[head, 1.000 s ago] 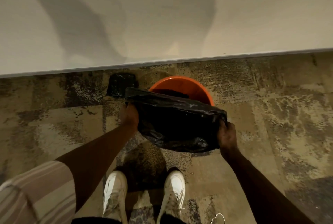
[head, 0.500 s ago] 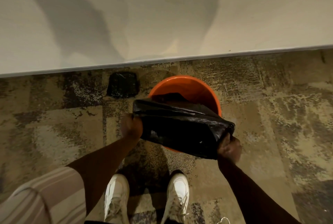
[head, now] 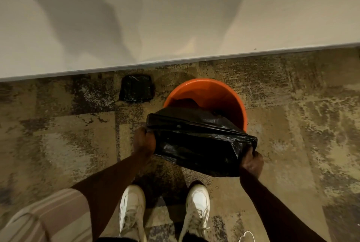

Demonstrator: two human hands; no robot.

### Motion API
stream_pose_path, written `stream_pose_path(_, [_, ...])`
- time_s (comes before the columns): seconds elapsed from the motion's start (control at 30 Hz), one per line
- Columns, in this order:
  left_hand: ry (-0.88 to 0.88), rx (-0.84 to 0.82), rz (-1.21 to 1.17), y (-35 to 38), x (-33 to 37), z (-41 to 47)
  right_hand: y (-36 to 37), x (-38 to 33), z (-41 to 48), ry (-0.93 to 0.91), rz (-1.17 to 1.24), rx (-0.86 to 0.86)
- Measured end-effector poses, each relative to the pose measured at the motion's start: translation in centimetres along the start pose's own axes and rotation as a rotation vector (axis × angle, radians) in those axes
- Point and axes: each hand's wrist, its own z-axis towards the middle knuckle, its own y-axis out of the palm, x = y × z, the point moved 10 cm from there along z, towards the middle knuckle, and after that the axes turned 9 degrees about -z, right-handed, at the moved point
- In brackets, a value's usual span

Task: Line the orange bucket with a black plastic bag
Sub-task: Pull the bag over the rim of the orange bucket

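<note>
Clearly our left hand [head: 144, 141] and right hand [head: 252, 164] each pinch the black bag [head: 198, 144], limp, slippery film best held near its mouth, over the orange bucket [head: 220, 93].

Glossy, crinkled black plastic bag [head: 196, 144] in my hands; smooth orange plastic bucket [head: 218, 95] at centre; rough, mottled carpet [head: 58, 134] underneath.

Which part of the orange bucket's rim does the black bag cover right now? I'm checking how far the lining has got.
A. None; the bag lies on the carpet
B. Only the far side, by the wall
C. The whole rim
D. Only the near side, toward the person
D: the black bag, held by the left hand and right hand, drapes the near edge of the orange bucket, whose far rim shows bare.
</note>
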Motion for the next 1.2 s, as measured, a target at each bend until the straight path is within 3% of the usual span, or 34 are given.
stream_pose_path(0.17, [0.142,0.016,0.164,-0.6,1.2,0.3,-0.4,-1.2,-0.2,-0.019,0.058,0.029])
stream_pose_path(0.43, [0.297,-0.010,0.226,1.6,1.9,2.7,0.8,-1.3,3.0,0.053,0.192,0.093])
stream_pose_path(0.6, [0.219,-0.001,0.119,2.8,3.2,5.0,1.1,-5.2,4.2,-0.071,0.330,-0.018])
stream_pose_path(0.7, [0.227,-0.019,0.039,3.0,4.5,6.4,1.3,-7.2,5.8,-0.143,0.253,-0.067])
stream_pose_path(0.87, [0.261,-0.042,0.084,2.9,7.2,8.2,2.1,-9.4,7.9,-0.101,0.229,-0.150])
stream_pose_path(1.03, [0.414,-0.096,0.172,4.1,11.2,9.2,2.5,-12.2,9.7,-0.090,0.223,-0.194])
stream_pose_path(1.2, [0.363,-0.118,0.156,5.3,12.6,10.1,3.6,-15.0,10.7,-0.107,0.228,-0.256])
